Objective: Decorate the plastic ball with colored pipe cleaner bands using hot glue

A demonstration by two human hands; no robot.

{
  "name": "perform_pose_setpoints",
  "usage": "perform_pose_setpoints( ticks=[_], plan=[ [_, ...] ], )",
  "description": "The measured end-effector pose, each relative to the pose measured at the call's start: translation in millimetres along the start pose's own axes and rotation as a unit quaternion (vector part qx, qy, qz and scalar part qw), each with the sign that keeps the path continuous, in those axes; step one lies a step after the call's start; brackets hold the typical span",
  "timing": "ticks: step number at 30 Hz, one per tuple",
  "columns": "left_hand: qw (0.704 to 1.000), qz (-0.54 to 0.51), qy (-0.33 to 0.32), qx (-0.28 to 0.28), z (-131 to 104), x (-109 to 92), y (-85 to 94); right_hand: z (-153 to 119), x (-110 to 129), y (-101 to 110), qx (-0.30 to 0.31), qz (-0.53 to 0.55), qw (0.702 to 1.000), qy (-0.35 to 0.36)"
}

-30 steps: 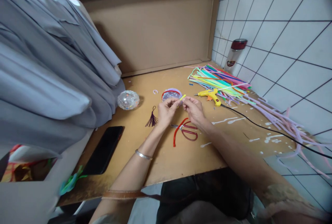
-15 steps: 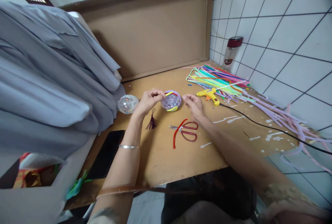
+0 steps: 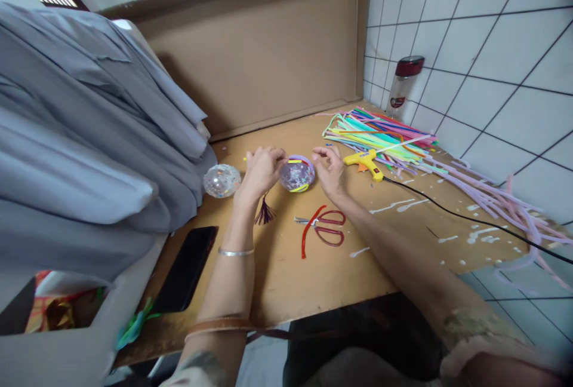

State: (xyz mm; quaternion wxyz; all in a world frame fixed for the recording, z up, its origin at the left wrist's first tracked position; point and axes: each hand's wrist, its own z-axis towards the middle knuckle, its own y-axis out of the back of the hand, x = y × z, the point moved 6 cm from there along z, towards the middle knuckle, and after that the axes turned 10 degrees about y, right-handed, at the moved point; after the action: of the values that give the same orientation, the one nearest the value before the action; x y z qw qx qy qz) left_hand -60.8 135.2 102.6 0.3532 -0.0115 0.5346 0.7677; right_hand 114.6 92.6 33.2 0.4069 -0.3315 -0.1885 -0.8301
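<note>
A round clear bowl-like piece (image 3: 297,177) with a purple rim and yellow and red strips sits on the table between my hands. At its left edge, my left hand (image 3: 265,167) is closed on a thin yellow strip (image 3: 245,159), whose end shows left of the hand. My right hand (image 3: 330,169) is beside the right edge, fingers curled but apart, with nothing visible in them. Further left rests a clear dome (image 3: 222,181) with colored specks. A dark tassel (image 3: 265,212) lies partly hidden below my left hand.
Red-handled scissors (image 3: 330,229) and a red strip (image 3: 308,233) lie in front. A yellow glue gun (image 3: 366,164) with a black cord, pipe cleaners (image 3: 380,136) and a bottle (image 3: 403,88) are at right. A phone (image 3: 185,269) lies front left.
My left hand has shifted right and turned, covering the tassel's top, and a yellow strip end now shows beside it. My right hand has moved up slightly and its fingers have spread.
</note>
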Motion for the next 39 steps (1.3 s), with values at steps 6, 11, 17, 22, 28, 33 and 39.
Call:
perform_pose_setpoints(
  ticks=[6,11,17,22,28,33,39],
  plan=[
    [0.997,0.043,-0.063,-0.006,-9.9,-26.9,-3.6,-6.1,35.4,-1.9,0.107,-0.128,0.981,0.1],
    [0.994,0.068,-0.09,-0.009,-16.0,-47.1,-0.5,-7.1,36.7,0.0,0.134,-0.149,0.974,0.104],
    [0.97,-0.06,-0.013,-0.234,-26.6,-43.3,33.1,3.2,13.5,8.7,0.053,-0.027,0.997,0.043],
    [0.951,-0.267,0.066,-0.139,-19.0,-26.9,6.3,4.8,1.1,7.9,0.031,0.093,0.995,-0.026],
    [0.922,-0.373,0.1,0.001,-14.2,-25.6,-24.0,0.4,12.5,2.7,0.064,0.121,0.99,-0.011],
    [0.926,-0.363,0.097,0.022,-16.4,-25.6,-26.2,-1.3,13.1,0.9,0.082,0.119,0.99,-0.001],
    [0.94,-0.331,0.07,-0.055,-21.3,-13.4,-24.3,-2.1,12.2,-1.5,0.092,0.144,0.985,0.005]
  ],
)
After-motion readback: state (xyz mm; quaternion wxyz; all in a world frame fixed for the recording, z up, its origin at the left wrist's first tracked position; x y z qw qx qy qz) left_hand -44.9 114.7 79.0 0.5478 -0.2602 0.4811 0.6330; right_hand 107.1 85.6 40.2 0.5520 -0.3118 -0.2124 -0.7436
